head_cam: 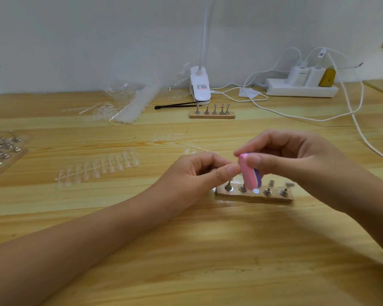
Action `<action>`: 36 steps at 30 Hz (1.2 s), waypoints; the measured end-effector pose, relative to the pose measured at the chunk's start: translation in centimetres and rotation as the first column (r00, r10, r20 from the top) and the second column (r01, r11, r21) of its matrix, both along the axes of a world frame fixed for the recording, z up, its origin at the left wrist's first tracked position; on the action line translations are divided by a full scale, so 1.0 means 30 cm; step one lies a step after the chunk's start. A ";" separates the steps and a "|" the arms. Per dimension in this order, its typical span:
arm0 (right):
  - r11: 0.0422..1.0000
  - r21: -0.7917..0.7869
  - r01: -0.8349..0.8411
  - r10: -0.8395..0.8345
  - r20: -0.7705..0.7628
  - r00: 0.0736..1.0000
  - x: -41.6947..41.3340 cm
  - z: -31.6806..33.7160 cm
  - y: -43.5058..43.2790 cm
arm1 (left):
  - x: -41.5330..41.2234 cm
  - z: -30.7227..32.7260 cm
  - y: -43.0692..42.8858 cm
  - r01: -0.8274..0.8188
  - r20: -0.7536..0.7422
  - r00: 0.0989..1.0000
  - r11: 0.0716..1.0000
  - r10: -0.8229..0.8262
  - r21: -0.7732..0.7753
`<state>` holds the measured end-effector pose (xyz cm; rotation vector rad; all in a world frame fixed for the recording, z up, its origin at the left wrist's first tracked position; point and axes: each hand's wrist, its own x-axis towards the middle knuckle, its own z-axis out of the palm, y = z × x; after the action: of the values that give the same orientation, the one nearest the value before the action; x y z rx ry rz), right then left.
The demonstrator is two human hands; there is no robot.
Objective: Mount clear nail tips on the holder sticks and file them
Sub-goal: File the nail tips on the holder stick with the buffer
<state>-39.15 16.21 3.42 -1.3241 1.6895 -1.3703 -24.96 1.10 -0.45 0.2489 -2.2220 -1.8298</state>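
My right hand pinches a small pink and purple file block between thumb and fingers, tilted downward. My left hand has its fingers curled and pinches something small against the block's upper end; the item itself is hidden by the fingertips. Just below the hands stands a wooden base with several metal holder sticks upright in it and one bare round slot. A strip of clear nail tips lies on the table to the left.
A second wooden base with holder sticks stands further back, beside a black tool and a white clip lamp. Plastic bags and tip strips lie back left, a tray of metal holders far left, a power strip with cables back right.
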 end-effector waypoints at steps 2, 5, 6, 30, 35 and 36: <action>0.997 -0.051 0.065 -0.063 0.030 0.998 -0.001 -0.007 -0.005 | 0.000 -0.003 -0.001 0.005 -0.005 1.000 1.000 -0.005 0.007; 1.000 -0.003 0.011 -0.011 0.032 0.999 0.000 -0.010 -0.004 | -0.005 -0.005 -0.005 -0.002 -0.017 1.000 0.999 0.002 0.052; 0.999 0.026 -0.020 0.019 0.029 0.999 0.001 -0.012 -0.002 | -0.007 -0.005 -0.008 -0.014 -0.016 1.000 0.997 0.015 0.079; 0.892 -0.221 0.395 -0.430 -0.687 0.586 -0.195 -0.046 0.011 | -0.011 -0.014 -0.021 0.039 -0.026 0.999 0.994 -0.036 0.105; 0.931 0.028 0.363 -0.182 -0.828 0.531 -0.193 -0.081 0.007 | -0.011 -0.016 -0.018 0.015 -0.016 1.000 0.996 -0.013 0.085; 0.939 0.009 0.344 -0.193 -0.814 0.548 -0.184 -0.078 0.008 | -0.011 -0.016 -0.020 0.015 -0.013 1.000 0.996 -0.014 0.085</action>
<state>-44.66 16.45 1.08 -1.7889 2.6466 -0.7162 -25.28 0.51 -0.94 0.2379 -2.1464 -1.9306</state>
